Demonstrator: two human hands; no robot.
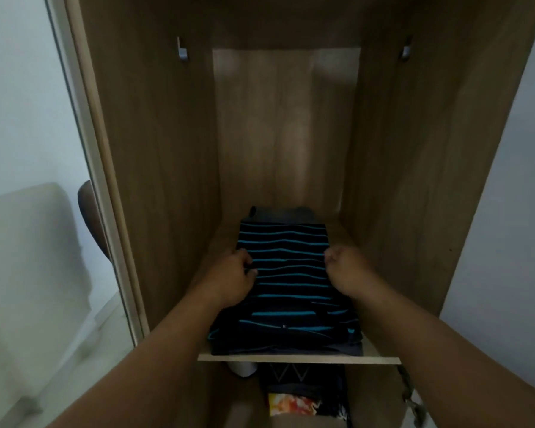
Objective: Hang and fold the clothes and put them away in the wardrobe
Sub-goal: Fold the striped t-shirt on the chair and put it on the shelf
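A folded dark shirt with teal stripes [286,279] lies on a wooden wardrobe shelf [300,359], on top of a grey folded garment whose far edge [283,214] shows behind it. My left hand [233,274] grips the shirt's left edge with curled fingers. My right hand [345,268] holds its right edge, fingers curled in. Both forearms reach into the wardrobe compartment [286,128].
Below the shelf sit more folded clothes: a dark patterned piece [291,373], a bright orange-yellow one [291,403] and a white object [243,368]. A mirrored wardrobe door [44,211] stands open at left. Two rail brackets [182,50] are fixed high on the side walls.
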